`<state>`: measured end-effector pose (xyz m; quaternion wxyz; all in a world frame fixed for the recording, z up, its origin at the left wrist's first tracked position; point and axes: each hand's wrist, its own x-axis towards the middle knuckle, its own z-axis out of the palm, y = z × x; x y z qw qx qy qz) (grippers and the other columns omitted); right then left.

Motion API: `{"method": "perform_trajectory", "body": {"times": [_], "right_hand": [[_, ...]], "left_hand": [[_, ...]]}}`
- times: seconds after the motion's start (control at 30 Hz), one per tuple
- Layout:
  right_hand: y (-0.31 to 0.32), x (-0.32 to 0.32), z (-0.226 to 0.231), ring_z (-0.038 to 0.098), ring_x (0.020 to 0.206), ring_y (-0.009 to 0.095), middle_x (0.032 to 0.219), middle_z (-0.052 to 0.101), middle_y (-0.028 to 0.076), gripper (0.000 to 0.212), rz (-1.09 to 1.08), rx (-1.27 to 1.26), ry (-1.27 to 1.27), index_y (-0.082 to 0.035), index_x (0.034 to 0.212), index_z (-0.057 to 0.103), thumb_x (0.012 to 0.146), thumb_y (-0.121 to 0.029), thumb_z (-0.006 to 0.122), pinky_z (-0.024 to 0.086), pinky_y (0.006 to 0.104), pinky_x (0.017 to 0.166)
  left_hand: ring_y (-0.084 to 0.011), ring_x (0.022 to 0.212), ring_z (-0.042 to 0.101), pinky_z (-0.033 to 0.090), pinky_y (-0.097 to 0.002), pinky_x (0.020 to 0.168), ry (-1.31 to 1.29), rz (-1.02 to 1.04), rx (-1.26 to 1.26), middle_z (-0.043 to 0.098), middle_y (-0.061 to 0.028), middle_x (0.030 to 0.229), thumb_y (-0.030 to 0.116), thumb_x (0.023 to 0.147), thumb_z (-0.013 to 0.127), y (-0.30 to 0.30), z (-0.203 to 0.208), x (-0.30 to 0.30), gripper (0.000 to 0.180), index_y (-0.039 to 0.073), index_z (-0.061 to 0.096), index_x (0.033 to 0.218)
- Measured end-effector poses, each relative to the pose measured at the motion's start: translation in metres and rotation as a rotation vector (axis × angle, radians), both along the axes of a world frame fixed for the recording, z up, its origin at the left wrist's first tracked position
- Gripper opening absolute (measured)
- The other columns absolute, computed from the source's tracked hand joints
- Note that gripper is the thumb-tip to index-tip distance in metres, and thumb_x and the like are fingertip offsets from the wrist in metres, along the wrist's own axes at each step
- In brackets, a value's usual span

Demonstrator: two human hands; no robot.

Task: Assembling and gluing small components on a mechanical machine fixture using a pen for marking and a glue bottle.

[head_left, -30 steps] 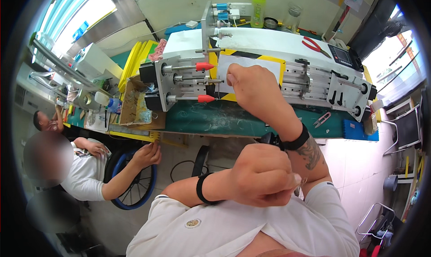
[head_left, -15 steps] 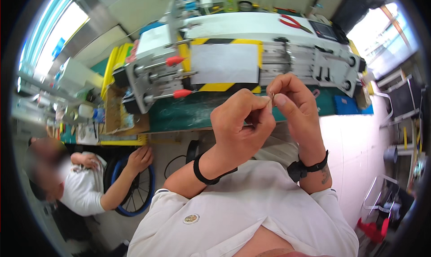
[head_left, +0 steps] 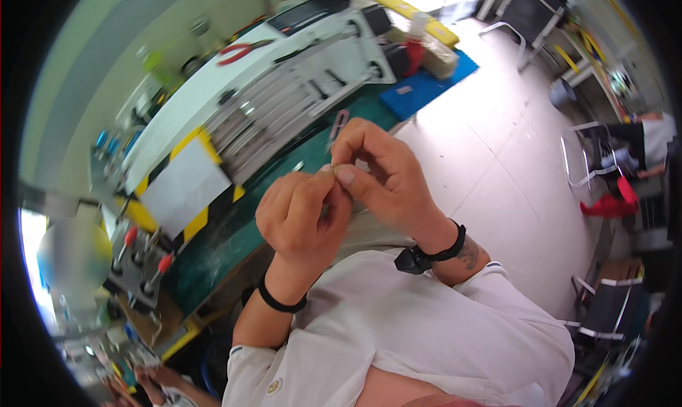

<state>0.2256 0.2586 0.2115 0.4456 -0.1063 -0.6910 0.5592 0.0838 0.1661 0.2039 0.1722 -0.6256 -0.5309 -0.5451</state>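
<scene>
My left hand [head_left: 302, 212] and my right hand [head_left: 383, 176] meet at the fingertips in front of my chest, over the near edge of the green work surface [head_left: 220, 261]. Thumb and forefinger of each are pinched together. Whatever lies between the tips is too small and too covered to name. Just beyond my right hand, a pink looped item [head_left: 339, 123] rests on the green surface. A small pale piece [head_left: 298, 166] lies beyond my left hand.
An aluminium rail fixture [head_left: 284, 98] spans the bench, with a white sheet [head_left: 186, 187] edged in yellow-black tape and red-tipped clamps [head_left: 165, 263]. Red-handled pliers [head_left: 238, 52] lie behind it. A blue mat [head_left: 430, 87] sits at the bench's right end. Another person's arm [head_left: 170, 382] shows lower left.
My view has swung to the right, so the bench now slants and its right end is nearer. My hands stay pinched together; the other person has mostly left the view.
</scene>
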Motion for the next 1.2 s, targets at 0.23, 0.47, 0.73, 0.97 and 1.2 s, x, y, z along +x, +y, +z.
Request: {"method": "perform_trajectory", "body": {"times": [0.23,0.47,0.73,0.97,1.2], "right_hand": [[0.061,0.153,-0.033,0.067,0.087,0.012,0.092,0.069,0.006,0.002,-0.78,-0.024,-0.198,0.0,0.107,0.067,0.105,-0.001,0.067,0.055,0.028,0.083],[0.169,0.165,-0.134,0.073,0.081,0.027,0.094,0.074,0.015,0.011,-1.03,0.482,-0.471,-0.001,0.104,0.069,0.097,0.008,0.069,0.059,0.0372,0.074],[0.213,0.129,-0.156,0.07,0.09,0.043,0.093,0.069,0.02,0.011,-1.074,0.59,-0.503,-0.001,0.102,0.065,0.095,0.008,0.066,0.058,0.051,0.079],[0.22,0.146,-0.169,0.074,0.085,0.034,0.095,0.073,0.017,0.008,-1.007,0.427,-0.47,0.0,0.105,0.069,0.1,0.006,0.066,0.06,0.0433,0.079],[0.238,0.155,-0.175,0.073,0.078,0.026,0.092,0.074,0.014,0.005,-1.19,0.311,-0.435,-0.001,0.102,0.073,0.099,-0.004,0.074,0.061,0.0397,0.076]], "left_hand": [[-0.034,0.107,0.075,0.058,-0.0443,0.099,-0.068,-0.32,-0.37,0.079,-0.0135,0.117,-0.006,0.089,0.077,0.041,0.006,0.042,0.047,0.004,0.073,0.135],[-0.0389,0.134,0.067,0.051,-0.0555,0.113,0.15,-0.344,-0.557,0.069,-0.0145,0.15,0.003,0.094,0.077,0.132,-0.074,0.019,0.053,0.009,0.07,0.146],[-0.0356,0.146,0.06,0.042,-0.0522,0.122,0.304,-0.383,-0.635,0.061,-0.0125,0.165,0.006,0.091,0.08,0.156,-0.088,0.012,0.063,0.012,0.068,0.153],[-0.0337,0.146,0.061,0.043,-0.052,0.12,0.338,-0.331,-0.615,0.064,-0.0129,0.162,0.004,0.088,0.079,0.153,-0.09,0.013,0.065,0.01,0.069,0.152],[-0.0357,0.145,0.061,0.043,-0.0522,0.121,0.331,-0.343,-0.631,0.062,-0.0132,0.164,0.003,0.089,0.078,0.153,-0.087,0.014,0.065,0.01,0.068,0.152]]}}
